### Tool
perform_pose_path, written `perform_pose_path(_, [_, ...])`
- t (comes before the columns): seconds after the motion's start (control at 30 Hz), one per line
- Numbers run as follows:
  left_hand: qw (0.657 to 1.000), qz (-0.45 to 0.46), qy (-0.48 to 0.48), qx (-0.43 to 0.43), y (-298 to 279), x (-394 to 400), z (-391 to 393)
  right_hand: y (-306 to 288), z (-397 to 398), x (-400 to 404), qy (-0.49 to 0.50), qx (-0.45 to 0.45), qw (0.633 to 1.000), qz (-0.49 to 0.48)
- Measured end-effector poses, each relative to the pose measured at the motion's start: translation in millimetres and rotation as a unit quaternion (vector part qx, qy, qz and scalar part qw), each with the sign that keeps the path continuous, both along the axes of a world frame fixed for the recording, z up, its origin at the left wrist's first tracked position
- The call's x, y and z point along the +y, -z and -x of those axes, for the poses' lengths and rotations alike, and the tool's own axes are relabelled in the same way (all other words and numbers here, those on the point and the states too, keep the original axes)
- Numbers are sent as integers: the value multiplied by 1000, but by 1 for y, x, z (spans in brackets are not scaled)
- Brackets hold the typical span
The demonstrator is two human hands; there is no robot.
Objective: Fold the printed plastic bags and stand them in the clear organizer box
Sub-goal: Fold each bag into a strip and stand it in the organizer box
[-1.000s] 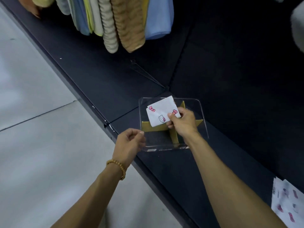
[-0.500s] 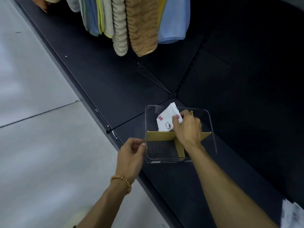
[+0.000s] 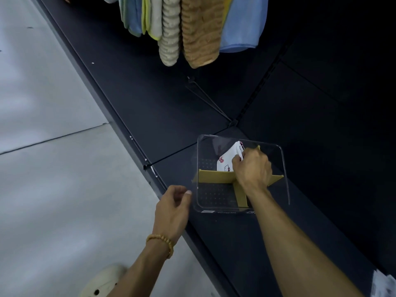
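A clear organizer box (image 3: 200, 159) with tan cardboard dividers (image 3: 214, 179) sits on a dark shelf near its front edge. My right hand (image 3: 252, 168) reaches into the box and pinches a folded white bag printed with pink bows and a cat face (image 3: 227, 161), which stands tilted in the far left compartment behind the cross divider. My left hand (image 3: 171, 209), with a bead bracelet on its wrist, hovers by the box's near left corner, fingers loosely curled, holding nothing; whether it touches the wall is unclear.
Towels (image 3: 192, 31) in tan, cream, blue and yellow hang above the back of the dark shelf (image 3: 132, 86). More printed bags (image 3: 383, 284) lie at the lower right edge. Grey floor (image 3: 53, 189) runs to the left, with a pale shoe (image 3: 102, 281) below.
My right hand has lowered the folded bag from above the box down into the far left compartment. My left hand has moved closer to the box's near left corner.
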State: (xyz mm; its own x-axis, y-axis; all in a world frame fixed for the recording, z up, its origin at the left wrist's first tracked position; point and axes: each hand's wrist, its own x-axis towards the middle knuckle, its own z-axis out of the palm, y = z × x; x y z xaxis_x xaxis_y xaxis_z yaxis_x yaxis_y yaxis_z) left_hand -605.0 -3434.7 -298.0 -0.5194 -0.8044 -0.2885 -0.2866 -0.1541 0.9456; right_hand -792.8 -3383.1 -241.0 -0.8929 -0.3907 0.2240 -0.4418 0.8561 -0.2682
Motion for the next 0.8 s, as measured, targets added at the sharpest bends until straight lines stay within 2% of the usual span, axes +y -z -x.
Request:
perform_pose_path(0.13, [1000,1,0,-6,3,2,-2,-1,1,-3,28,-29,998,49])
perform_pose_path(0.37, [999,38,7,-4,-13,11,-9,-16,-9,9,19,-80,980,179])
perform_pose_path(0.47, [999,45,11,4,-21,22,-18,-26,-22,25,17,-125,961,244])
perform_pose_path(0.63, [998,43,46,10,-35,56,-33,-35,-54,83,36,-216,910,352])
perform_pose_path(0.8, [995,28,95,10,-45,109,-47,-39,-89,171,99,-242,869,420])
